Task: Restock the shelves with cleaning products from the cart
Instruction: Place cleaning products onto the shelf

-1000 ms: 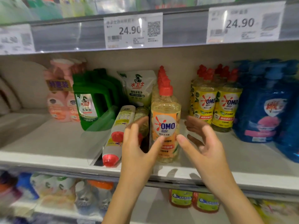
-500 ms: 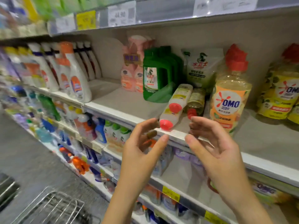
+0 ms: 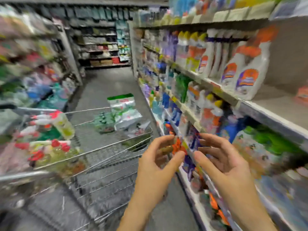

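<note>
My left hand (image 3: 155, 164) and my right hand (image 3: 221, 165) are raised in front of me, palms turned toward each other with a gap between them; neither grasps anything, and the fingers of both are loosely bent and released. Both hands sit in front of the front edge of the lower shelves on my right, the left one also over the near right corner of the cart (image 3: 106, 161).

The wire cart stands in the aisle to my left, and the cleaning products are in it; a yellow bottle with a red cap (image 3: 64, 126) lies tilted near the cart's left side; more red-capped bottles (image 3: 55, 145) are bunched along its near left edge, too blurred to count; a white and green bag (image 3: 125, 110) stands upright at the far right corner, with a green pack (image 3: 104, 121) just beside it on the left.

The shelf unit (image 3: 263, 114) runs along my right, packed with bottles; white bottles with orange tops (image 3: 246, 79) stand in rows at the front edge of a shelf at chest height, with a bare stretch of shelf to their right; green containers (image 3: 275, 140) sit on the shelf below. The grey floor (image 3: 106, 84) leads to another shelf unit (image 3: 100, 47) across the far end of the aisle; the goods on my left are a blur.
</note>
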A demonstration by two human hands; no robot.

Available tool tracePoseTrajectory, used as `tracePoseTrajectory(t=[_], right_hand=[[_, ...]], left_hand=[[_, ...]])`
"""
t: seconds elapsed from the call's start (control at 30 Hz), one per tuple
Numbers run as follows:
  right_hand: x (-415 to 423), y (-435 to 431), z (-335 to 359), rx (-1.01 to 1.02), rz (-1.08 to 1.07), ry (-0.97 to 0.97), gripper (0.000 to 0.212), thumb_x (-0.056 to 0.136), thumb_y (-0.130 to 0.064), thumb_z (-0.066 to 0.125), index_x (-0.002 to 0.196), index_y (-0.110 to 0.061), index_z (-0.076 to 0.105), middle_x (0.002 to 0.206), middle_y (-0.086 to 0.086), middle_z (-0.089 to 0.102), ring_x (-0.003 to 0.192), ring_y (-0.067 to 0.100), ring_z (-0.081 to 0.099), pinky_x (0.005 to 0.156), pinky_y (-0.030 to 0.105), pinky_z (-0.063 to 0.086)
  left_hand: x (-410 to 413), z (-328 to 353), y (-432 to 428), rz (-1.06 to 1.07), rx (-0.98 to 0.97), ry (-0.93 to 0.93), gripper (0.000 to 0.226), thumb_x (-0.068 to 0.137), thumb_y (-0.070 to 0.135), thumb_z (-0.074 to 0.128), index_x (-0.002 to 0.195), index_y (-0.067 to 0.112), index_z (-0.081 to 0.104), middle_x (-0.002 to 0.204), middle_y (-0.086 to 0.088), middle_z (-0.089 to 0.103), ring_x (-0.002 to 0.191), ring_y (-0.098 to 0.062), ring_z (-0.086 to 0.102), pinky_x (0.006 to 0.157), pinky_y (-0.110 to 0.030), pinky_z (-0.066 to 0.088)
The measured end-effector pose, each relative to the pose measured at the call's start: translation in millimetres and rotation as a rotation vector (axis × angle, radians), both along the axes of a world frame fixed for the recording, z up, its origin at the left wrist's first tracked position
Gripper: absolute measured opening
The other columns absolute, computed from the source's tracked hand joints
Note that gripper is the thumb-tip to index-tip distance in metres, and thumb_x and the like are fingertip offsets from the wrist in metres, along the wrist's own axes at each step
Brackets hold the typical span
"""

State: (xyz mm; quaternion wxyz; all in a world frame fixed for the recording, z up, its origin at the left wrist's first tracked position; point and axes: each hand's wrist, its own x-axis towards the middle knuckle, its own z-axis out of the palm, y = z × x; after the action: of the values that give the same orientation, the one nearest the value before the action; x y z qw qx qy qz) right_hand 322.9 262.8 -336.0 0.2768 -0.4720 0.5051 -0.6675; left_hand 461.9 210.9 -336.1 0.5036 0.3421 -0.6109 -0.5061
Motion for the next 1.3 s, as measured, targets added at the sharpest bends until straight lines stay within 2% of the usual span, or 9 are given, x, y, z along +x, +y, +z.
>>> tracePoseTrajectory(t=[0.17,0.33,0.53,0.67,0.77,0.9,1.03,1.2,1.3], right_hand=[[113,-101,-17,0.016,0.24,-0.013,0.04,0.057,-0.037,0.073,0.097,-0.035,0.07,0.099,-0.005,0.071,0.088,0.012,0.065,0.073,0.014,0.052],[187,-171,-35,0.127,0.416,0.045,0.044,0.059,-0.037,0.075,0.102,-0.037,0.067,0.105,-0.009,0.068,0.094,0.009,0.066,0.074,0.017,0.054],[243,-242,-58,0.266,0.592,0.137,0.047,0.062,-0.041,0.074,0.107,-0.038,0.062,0.107,-0.023,0.063,0.096,0.007,0.063,0.077,0.024,0.055],[267,-299,-85,0.34,0.693,0.223,0.044,0.075,-0.019,0.079,0.109,-0.039,0.059,0.107,-0.023,0.063,0.097,0.008,0.062,0.077,0.025,0.055],[283,-346,-110,0.394,0.795,0.324,0.048,0.077,-0.02,0.078,0.113,-0.042,0.055,0.115,-0.022,0.058,0.102,0.005,0.058,0.086,0.029,0.054],[296,-405,-147,0.438,1.043,0.564,0.056,0.077,-0.034,0.077,0.12,-0.048,0.043,0.123,-0.033,0.044,0.109,-0.013,0.047,0.089,0.011,0.042],[307,-440,-188,0.505,1.285,0.665,0.059,0.081,-0.027,0.076,0.124,-0.044,0.04,0.119,-0.032,0.04,0.105,-0.019,0.043,0.084,-0.001,0.034],[322,-458,-218,0.606,1.412,0.51,0.061,0.078,-0.032,0.078,0.121,-0.053,0.04,0.124,-0.034,0.046,0.112,-0.018,0.046,0.089,0.004,0.037],[328,-462,-223,0.645,1.405,0.438,0.068,0.071,-0.034,0.083,0.123,-0.05,0.041,0.123,-0.034,0.054,0.113,-0.014,0.05,0.089,0.004,0.039]], left_hand=[[119,-8,-67,0.181,0.023,-0.101,0.029,0.081,0.011,0.074,0.105,0.025,0.064,0.103,0.014,0.07,0.102,-0.004,0.064,0.094,-0.033,0.051],[205,-20,-117,0.307,0.082,-0.182,0.03,0.082,0.02,0.073,0.108,0.033,0.063,0.108,0.022,0.066,0.105,0.003,0.06,0.097,-0.032,0.049],[263,-49,-168,0.407,0.2,-0.23,0.032,0.081,0.018,0.074,0.107,0.033,0.063,0.109,0.017,0.066,0.108,-0.002,0.06,0.098,-0.039,0.049],[293,-71,-211,0.526,0.243,-0.321,0.034,0.08,0.013,0.074,0.11,0.026,0.062,0.111,0.011,0.065,0.106,-0.004,0.06,0.097,-0.035,0.049],[308,-90,-246,0.581,0.28,-0.431,0.04,0.079,0.01,0.075,0.115,0.022,0.06,0.116,0.008,0.062,0.107,-0.004,0.058,0.098,-0.031,0.047],[323,-114,-289,0.527,0.388,-0.707,0.053,0.079,0.014,0.075,0.126,0.025,0.053,0.123,0.009,0.051,0.108,0.0,0.047,0.091,-0.006,0.031],[331,-131,-316,0.41,0.478,-0.843,0.053,0.075,0.013,0.077,0.123,0.027,0.058,0.113,0.013,0.053,0.103,0.001,0.047,0.082,-0.001,0.032],[329,-140,-336,0.392,0.526,-0.929,0.038,0.075,0.016,0.072,0.11,0.029,0.065,0.109,0.012,0.065,0.099,-0.008,0.058,0.086,-0.026,0.046],[328,-144,-346,0.421,0.534,-0.91,0.035,0.075,0.015,0.072,0.107,0.026,0.065,0.106,0.008,0.064,0.1,-0.011,0.058,0.086,-0.027,0.045]])
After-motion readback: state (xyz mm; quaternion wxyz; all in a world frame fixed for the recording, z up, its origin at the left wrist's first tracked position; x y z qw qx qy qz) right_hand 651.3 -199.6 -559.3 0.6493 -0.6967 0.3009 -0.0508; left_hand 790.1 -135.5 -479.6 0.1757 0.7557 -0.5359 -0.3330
